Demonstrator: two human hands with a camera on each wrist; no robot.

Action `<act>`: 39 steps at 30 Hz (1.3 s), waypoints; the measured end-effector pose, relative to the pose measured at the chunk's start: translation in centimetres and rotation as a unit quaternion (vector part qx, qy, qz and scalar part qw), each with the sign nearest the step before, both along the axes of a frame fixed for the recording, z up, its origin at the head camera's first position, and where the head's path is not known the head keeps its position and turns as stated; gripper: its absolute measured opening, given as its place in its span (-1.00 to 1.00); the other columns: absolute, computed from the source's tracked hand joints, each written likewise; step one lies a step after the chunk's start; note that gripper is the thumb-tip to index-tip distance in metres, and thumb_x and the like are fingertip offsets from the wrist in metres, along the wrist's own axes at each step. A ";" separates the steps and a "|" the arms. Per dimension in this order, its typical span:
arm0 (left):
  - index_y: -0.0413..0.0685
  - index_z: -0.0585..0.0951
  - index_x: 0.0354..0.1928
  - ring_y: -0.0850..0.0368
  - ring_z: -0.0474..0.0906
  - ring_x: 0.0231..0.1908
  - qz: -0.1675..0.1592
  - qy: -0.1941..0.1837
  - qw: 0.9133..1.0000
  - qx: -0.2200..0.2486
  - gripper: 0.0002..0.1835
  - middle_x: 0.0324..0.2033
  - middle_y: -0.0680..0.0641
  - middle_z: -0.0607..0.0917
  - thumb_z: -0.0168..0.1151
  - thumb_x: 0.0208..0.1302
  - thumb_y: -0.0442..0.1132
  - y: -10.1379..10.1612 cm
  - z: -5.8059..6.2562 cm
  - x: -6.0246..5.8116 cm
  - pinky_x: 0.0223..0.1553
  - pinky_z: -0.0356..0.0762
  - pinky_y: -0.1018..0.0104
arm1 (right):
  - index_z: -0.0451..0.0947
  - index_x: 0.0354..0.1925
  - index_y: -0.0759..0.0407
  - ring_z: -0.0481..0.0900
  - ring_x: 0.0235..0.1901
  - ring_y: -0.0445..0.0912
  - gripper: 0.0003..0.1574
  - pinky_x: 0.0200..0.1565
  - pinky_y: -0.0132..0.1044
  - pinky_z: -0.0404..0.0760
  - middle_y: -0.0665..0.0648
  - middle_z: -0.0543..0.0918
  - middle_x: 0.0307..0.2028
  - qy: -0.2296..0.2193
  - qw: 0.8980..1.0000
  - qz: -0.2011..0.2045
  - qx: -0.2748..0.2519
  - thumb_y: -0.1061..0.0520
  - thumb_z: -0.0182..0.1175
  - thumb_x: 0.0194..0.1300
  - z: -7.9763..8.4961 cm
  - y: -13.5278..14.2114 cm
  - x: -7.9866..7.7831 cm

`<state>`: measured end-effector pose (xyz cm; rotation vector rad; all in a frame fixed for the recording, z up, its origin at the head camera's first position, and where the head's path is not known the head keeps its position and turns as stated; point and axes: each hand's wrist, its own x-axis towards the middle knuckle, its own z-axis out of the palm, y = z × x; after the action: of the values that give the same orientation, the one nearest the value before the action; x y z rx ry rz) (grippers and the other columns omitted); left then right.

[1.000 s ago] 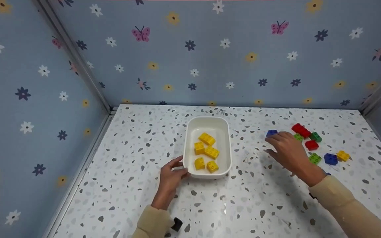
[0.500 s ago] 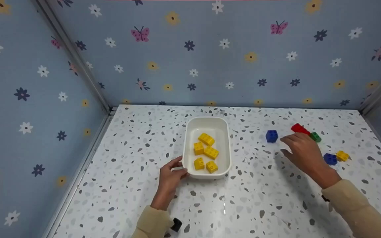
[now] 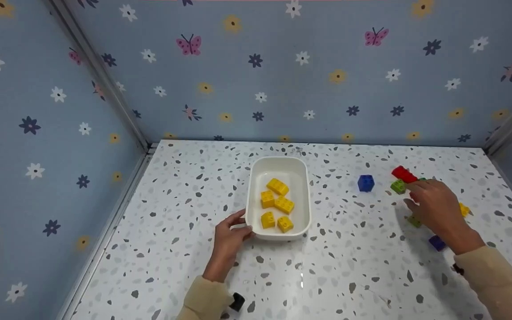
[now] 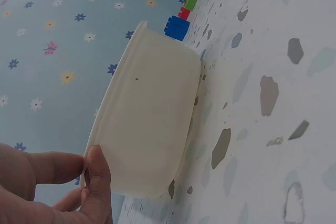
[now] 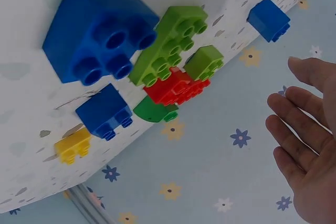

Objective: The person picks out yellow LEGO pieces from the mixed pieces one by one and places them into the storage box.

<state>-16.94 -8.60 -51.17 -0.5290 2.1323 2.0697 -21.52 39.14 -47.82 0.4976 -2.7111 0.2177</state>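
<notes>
My left hand point(image 3: 228, 238) pinches the near-left rim of a white plastic tub point(image 3: 282, 237), thumb outside, as the left wrist view point(image 4: 97, 177) shows close up. Several yellow toy bricks point(image 3: 284, 204) lie inside the tub. Over a loose group of bricks at the right hovers my right hand point(image 3: 438, 209); its palm holds nothing in the right wrist view, with the fingers point(image 5: 299, 124) loosely extended. Around it are a red brick point(image 3: 403, 174), a small lime green brick point(image 3: 398, 186) and a yellow brick point(image 3: 464, 210), partly covered by the hand.
A lone blue brick point(image 3: 366, 183) stands between tub and group. Another blue brick point(image 3: 437, 242) lies beside the right wrist. In the right wrist view, a long lime green brick point(image 5: 170, 43) and a dark green brick point(image 5: 155, 109) show. A flowered wall point(image 3: 282, 89) bounds the back.
My right hand has moved right and slightly nearer, away from the lone blue brick, uncovering it and the small lime green brick. My left hand and the tub stay put.
</notes>
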 end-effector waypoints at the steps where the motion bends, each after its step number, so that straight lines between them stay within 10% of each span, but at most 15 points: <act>1: -0.21 0.54 0.43 0.07 0.65 -0.17 -0.001 0.000 1.000 -0.001 -0.43 0.15 -0.30 0.58 0.26 0.38 -0.52 0.0 0.0 0.0 -0.04 0.77 0.35 | 0.72 -0.05 0.46 0.68 -0.10 0.37 -0.53 0.08 0.37 0.63 0.47 0.76 -0.12 0.000 1.000 -0.005 0.000 0.39 0.58 0.02 0.0 0.4 0.0; 20: -0.27 0.54 0.42 0.03 0.68 -0.20 0.013 0.002 1.000 0.019 -0.40 0.14 -0.34 0.56 0.27 0.32 -0.56 0.1 0.1 0.0 -0.10 0.80 0.31 | 0.63 0.08 0.54 0.57 -0.01 0.52 -0.52 0.09 0.49 0.54 0.61 0.65 0.02 -0.052 0.991 -0.121 0.010 0.36 0.40 0.19 -0.1 5.8 0.2; 39: -0.32 0.52 0.41 0.09 0.65 -0.27 0.011 0.013 0.999 0.031 -0.41 0.13 -0.37 0.54 0.24 0.33 -0.58 0.2 0.2 0.2 -0.12 0.79 0.33 | 0.56 0.09 0.65 0.58 -0.18 0.54 -0.41 -0.14 0.45 0.61 0.66 0.63 -0.07 -0.087 0.984 -0.155 0.016 0.42 0.40 0.08 -1.6 9.9 0.4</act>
<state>-16.77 -8.44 -50.99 -0.5236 2.0779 2.1587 -21.15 49.01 -49.40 0.0603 -2.9191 0.1381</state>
